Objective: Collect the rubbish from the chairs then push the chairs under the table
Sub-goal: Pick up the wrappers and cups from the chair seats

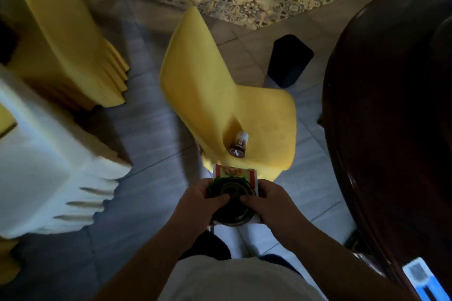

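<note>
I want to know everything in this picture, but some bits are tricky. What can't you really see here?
All in the head view:
- Crumpled wrapper: the left hand and right hand cover its sides, so its print is unreadable.
- Small bottle on the yellow chair: too small to read its label.
- Dark table: cut off by the right edge.
- Stacked chairs: blurred, cut off at left.

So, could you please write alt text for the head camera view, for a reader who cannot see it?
Both hands, left hand and right hand, hold a round dark container with a printed wrapper over a yellow plastic chair. A small bottle lies on the chair's seat. A dark wooden table stands to the right, a black bin beyond the chair, and stacked chairs to the left.
</note>
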